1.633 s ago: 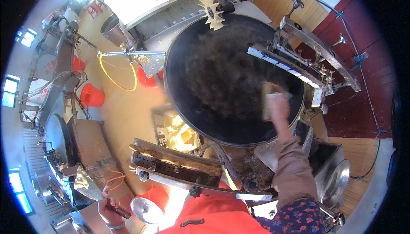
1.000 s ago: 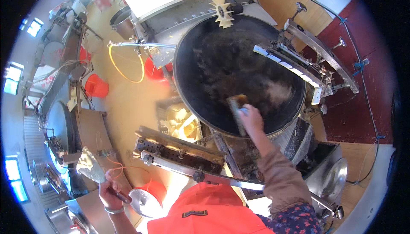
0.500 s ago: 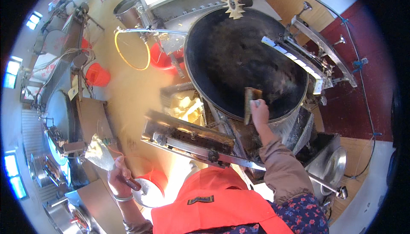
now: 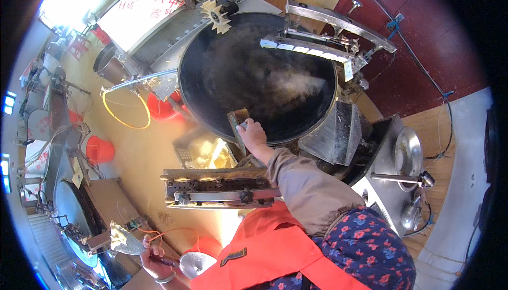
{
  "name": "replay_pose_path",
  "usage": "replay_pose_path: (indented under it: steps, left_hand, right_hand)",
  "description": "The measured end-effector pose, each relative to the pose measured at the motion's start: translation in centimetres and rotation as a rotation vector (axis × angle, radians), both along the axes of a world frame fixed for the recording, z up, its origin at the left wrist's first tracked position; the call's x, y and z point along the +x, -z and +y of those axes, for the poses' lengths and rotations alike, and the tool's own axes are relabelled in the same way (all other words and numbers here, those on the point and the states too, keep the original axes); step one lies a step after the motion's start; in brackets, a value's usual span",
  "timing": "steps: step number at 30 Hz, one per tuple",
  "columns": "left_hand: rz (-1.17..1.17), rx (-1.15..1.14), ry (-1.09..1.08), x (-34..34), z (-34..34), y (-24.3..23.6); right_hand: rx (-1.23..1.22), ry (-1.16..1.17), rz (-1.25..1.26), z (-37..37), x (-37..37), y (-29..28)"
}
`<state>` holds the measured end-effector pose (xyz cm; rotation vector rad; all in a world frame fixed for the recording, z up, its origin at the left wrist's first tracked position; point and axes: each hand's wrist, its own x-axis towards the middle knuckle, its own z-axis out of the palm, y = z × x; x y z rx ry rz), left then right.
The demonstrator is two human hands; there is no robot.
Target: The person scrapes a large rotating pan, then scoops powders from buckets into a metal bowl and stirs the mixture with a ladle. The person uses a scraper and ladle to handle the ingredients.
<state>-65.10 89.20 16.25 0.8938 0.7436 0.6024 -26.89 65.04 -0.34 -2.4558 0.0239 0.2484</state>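
A large round black griddle (image 4: 227, 68) lies in front of me. At its near edge my right hand (image 4: 254, 136) is closed round a flat, brown-edged block, perhaps a brush or scraper (image 4: 236, 127), which rests against the rim. Low on the left, my left hand (image 4: 154, 261) grips the brown handle of a wide metal scraper (image 4: 128, 241). Pale crumbly residue sticks to the far end of its blade. A round metal bowl (image 4: 196, 264) sits just right of that handle's end, by a red bucket (image 4: 207, 245).
A long metal bar assembly with knobs (image 4: 214, 197) stands between me and the griddle. Left of the near rim is a crate (image 4: 182, 151) with pale yellow pieces. A hinged arm with white blades (image 4: 312, 51) overhangs the griddle. A toothed wheel (image 4: 215, 17) sits at its far edge.
My view has swung, so the griddle appears farther left. The right hand stays at the near rim with its block. The left hand still holds the scraper, now lower in view.
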Motion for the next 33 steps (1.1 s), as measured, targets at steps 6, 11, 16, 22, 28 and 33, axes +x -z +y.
replay_pose_path:
  steps: [6,11,16,22,28,33]
  left_hand:
    - [0.003,-0.028,-0.007,0.4,-0.4,-0.3]
    - [0.018,-0.02,-0.019,1.0,-1.0,-0.7]
    - [0.007,-0.017,0.032,1.0,-1.8,-1.2]
    - [-0.024,-0.03,0.122,-0.5,-1.3,-0.8]
    - [-0.041,-0.083,0.209,-2.4,-0.2,0.1]
    - [0.0,-0.092,0.418,-2.7,-1.8,0.6]
  right_hand:
    - [0.082,-0.023,0.032,1.8,0.0,-0.5]
    - [0.106,-0.042,0.032,3.4,0.4,0.2]
    - [0.196,-0.057,0.043,5.6,1.1,-0.9]
    - [0.433,0.055,-0.279,2.5,-0.6,-9.1]
    - [0.367,0.138,-0.603,-10.6,-12.2,-19.0]
    - [0.464,0.537,-0.184,-25.1,-25.0,-24.3]
